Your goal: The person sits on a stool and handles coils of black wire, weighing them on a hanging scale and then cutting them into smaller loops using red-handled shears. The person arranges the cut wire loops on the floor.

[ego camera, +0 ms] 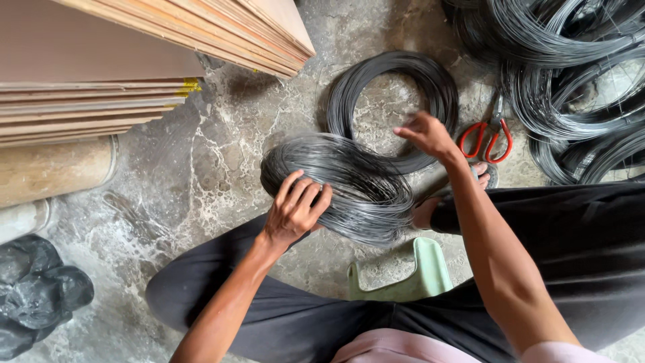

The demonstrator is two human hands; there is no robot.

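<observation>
Dark trouser legs (578, 242) frame a green stool (416, 272), just below the grey wire coil (349, 181) on the stone floor (222, 154). Left hand (294, 210) rests on the coil's near edge, fingers curled over the strands. Right hand (427, 134), above-right of the coil, pinches narrow; what it holds cannot be told. Red-handled scissors (489, 138) lie right of the coil, plywood sheets (101, 74) upper left.

A marbled stone floor (201, 168) carries everything: a flat wire coil (393, 101) just beyond the right hand (426, 134), red-handled scissors (489, 138) beside it, stacked plywood sheets (87, 87) beyond the left hand (293, 208).
</observation>
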